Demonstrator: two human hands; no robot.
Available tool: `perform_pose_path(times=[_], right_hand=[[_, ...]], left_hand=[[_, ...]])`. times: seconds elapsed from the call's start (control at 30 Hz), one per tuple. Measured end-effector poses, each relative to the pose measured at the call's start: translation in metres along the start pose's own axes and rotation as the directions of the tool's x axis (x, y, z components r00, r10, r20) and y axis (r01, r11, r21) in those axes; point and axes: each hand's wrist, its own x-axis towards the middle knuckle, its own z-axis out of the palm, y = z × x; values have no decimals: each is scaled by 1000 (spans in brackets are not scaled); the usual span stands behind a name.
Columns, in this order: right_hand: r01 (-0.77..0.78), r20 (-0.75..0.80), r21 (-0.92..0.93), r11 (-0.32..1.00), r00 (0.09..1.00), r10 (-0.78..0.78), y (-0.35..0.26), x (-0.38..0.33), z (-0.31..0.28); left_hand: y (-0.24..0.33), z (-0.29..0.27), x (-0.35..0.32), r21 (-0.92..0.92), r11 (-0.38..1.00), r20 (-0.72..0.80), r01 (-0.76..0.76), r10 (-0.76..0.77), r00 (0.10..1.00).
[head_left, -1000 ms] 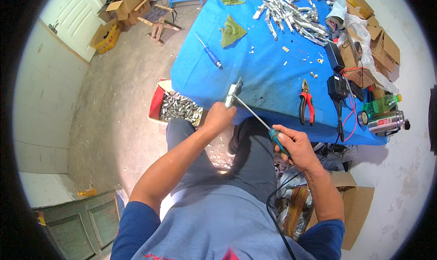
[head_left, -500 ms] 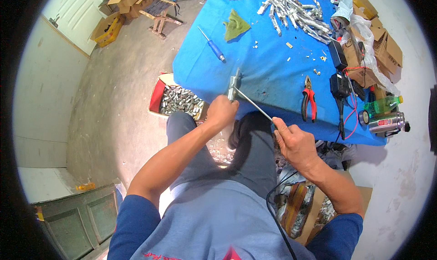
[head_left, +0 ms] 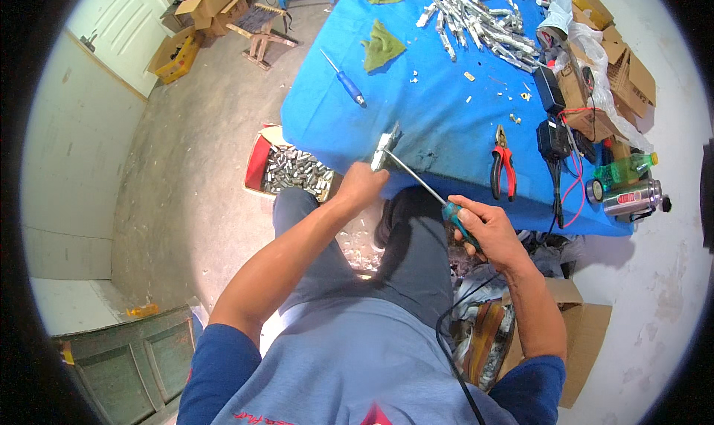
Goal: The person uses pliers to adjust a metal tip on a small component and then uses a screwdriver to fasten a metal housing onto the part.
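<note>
At the near edge of the blue-covered table, my left hand (head_left: pixel 362 184) is closed round the lower end of a small silvery-white metal piece (head_left: pixel 384 144). My right hand (head_left: pixel 487 230) grips a screwdriver by its teal handle (head_left: pixel 459 222). The long metal shaft (head_left: pixel 416 174) slants up and left, and its tip meets the side of the metal piece. My fingers hide the piece's lower end. To the right lie pliers (head_left: pixel 503 165) with red and black handles. A second screwdriver (head_left: pixel 349 87) with a blue handle rests farther left on the cloth.
Many similar silvery pieces (head_left: pixel 483 23) are heaped at the table's far side, near green cloths (head_left: pixel 383 47). Black power adapters (head_left: pixel 551 135), a green bottle (head_left: pixel 623 171) and a steel flask (head_left: pixel 632 200) line the right edge. A red box (head_left: pixel 256 161) of small metal parts stands left of my knees.
My right hand has turned and shifted slightly right and down, so the teal handle now shows. The metal piece has tilted a little, with the shaft still against it.
</note>
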Motion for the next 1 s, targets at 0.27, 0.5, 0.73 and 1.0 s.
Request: perform_pose_path(times=[0.27, 0.5, 0.73, 1.0], right_hand=[[7, 106, 216, 976, 994, -30, 17, 6, -13], [324, 30, -394, 860, 940, -340, 39, 11, -5], [398, 7, -712, 578, 827, -562, 25, 1, 11], [-193, 201, 424, 885, 973, 116, 39, 16, 0]], left_hand=[[2, -3, -4, -106, 994, 31, 23, -20, 999], [5, -12, -3, -339, 929, 188, 149, -88, 978], [1, -10, 2, -351, 919, 198, 183, -118, 973], [8, -3, -4, -464, 857, 228, 226, -131, 965]])
